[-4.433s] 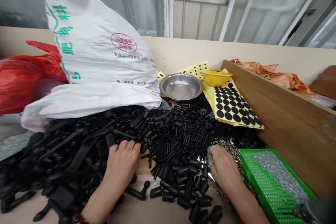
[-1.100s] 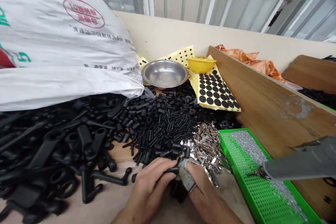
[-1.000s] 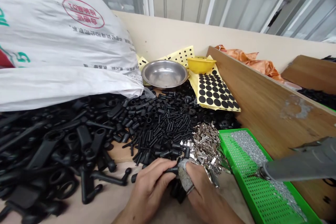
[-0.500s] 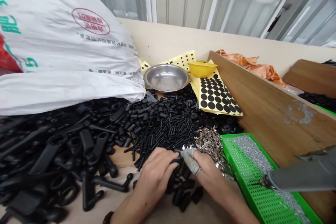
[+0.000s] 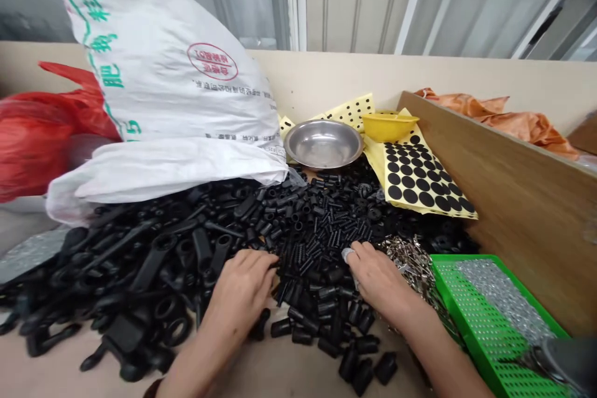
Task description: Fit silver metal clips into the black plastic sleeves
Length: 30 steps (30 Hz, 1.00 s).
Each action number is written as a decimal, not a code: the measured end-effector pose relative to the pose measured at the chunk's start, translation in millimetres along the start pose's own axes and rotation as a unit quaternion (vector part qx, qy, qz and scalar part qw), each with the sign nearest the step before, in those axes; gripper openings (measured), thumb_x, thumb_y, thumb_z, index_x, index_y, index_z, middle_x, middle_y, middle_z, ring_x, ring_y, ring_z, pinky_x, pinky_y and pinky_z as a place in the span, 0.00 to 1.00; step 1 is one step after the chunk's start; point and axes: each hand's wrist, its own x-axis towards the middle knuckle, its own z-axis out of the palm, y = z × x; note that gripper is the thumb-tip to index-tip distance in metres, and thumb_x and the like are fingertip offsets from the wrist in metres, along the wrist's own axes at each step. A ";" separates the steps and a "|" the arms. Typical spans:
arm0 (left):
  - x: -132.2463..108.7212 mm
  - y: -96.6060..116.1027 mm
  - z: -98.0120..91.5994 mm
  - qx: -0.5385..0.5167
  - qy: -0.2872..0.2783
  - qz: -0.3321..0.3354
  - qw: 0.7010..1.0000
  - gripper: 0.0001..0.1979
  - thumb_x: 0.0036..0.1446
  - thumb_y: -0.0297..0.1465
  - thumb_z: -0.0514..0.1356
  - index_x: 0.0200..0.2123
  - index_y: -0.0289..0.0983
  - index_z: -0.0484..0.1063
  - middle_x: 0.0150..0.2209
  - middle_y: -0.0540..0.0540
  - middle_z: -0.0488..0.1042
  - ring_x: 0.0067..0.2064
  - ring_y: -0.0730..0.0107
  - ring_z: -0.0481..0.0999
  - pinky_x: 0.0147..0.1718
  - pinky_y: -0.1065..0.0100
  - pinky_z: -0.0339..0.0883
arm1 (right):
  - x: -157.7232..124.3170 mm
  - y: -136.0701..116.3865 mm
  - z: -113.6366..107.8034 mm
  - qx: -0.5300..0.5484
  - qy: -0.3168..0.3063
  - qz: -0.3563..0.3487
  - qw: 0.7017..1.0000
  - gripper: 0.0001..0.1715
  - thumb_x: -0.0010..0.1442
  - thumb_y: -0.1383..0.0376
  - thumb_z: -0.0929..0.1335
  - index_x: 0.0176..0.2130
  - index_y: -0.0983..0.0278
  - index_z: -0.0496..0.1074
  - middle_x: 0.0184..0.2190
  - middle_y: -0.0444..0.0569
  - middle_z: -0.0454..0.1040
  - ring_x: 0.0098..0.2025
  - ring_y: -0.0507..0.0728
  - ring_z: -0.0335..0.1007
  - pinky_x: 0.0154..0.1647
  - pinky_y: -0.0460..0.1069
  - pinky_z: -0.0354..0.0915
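Note:
A wide heap of small black plastic sleeves and ribbed tubes (image 5: 321, 230) covers the bench in front of me. My left hand (image 5: 240, 289) lies palm down at the heap's left edge, fingers curled into the parts near the black lever arms (image 5: 153, 261). My right hand (image 5: 380, 280) rests on the heap's right side, fingers bent down among the sleeves, a grey fabric cot on one fingertip. What either hand holds, if anything, is hidden beneath the fingers. Shiny metal clips (image 5: 415, 261) lie just right of my right hand.
A big white woven sack (image 5: 163, 93) and a red bag (image 5: 41, 130) stand at the left. A steel bowl (image 5: 323, 143), a yellow bowl (image 5: 389, 126) and a yellow sheet of black dots (image 5: 422, 180) sit behind. A green perforated tray (image 5: 489, 317) and a wooden board (image 5: 513, 199) bound the right.
My hands were together pinching a black piece; they have parted and moved forward onto the heap. The view has swung left, and the grey tool at right has dropped to the corner.

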 end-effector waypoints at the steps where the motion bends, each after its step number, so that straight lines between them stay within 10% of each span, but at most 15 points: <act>1: -0.4 -9.0 -4.5 0.036 -0.031 -0.019 0.999 0.11 0.58 0.25 0.51 0.38 0.35 0.73 0.37 0.41 0.77 0.40 0.57 0.72 0.39 0.59 0.66 | 0.8 1.0 1.1 0.001 0.003 0.002 1.000 0.18 0.48 0.82 0.60 0.34 0.64 0.67 0.33 0.52 0.67 0.36 0.59 0.61 0.32 0.50 0.60; 12: 25.4 -18.1 9.8 0.152 -0.086 -0.085 0.981 0.12 0.54 0.23 0.51 0.34 0.34 0.74 0.29 0.38 0.76 0.35 0.52 0.74 0.32 0.61 0.65 | -7.9 14.7 6.6 0.082 0.058 0.041 0.994 0.22 0.42 0.80 0.58 0.37 0.66 0.66 0.37 0.54 0.67 0.43 0.61 0.63 0.42 0.54 0.63; 20: 19.6 -16.4 5.0 -0.076 -0.047 -0.157 0.984 0.12 0.53 0.31 0.54 0.40 0.36 0.72 0.31 0.45 0.76 0.35 0.60 0.75 0.34 0.65 0.68 | -16.9 20.7 2.1 0.179 0.103 0.084 0.975 0.26 0.47 0.79 0.58 0.44 0.65 0.66 0.42 0.52 0.72 0.46 0.58 0.67 0.47 0.53 0.64; 24: 15.0 21.4 3.4 -0.490 -0.004 -0.275 0.827 0.13 0.47 0.34 0.61 0.37 0.37 0.72 0.27 0.50 0.73 0.30 0.67 0.74 0.29 0.70 0.68 | -22.6 15.6 -0.4 0.263 0.129 0.115 0.949 0.14 0.58 0.72 0.59 0.43 0.64 0.66 0.36 0.50 0.74 0.39 0.56 0.71 0.41 0.51 0.67; 30: 12.9 69.3 3.7 -0.735 -0.053 -0.341 0.584 0.13 0.44 0.33 0.67 0.35 0.36 0.74 0.24 0.53 0.73 0.26 0.76 0.74 0.28 0.76 0.68 | -37.3 -18.6 -20.7 0.508 0.184 0.092 0.836 0.06 0.59 0.66 0.64 0.39 0.63 0.67 0.32 0.47 0.73 0.33 0.53 0.70 0.35 0.47 0.67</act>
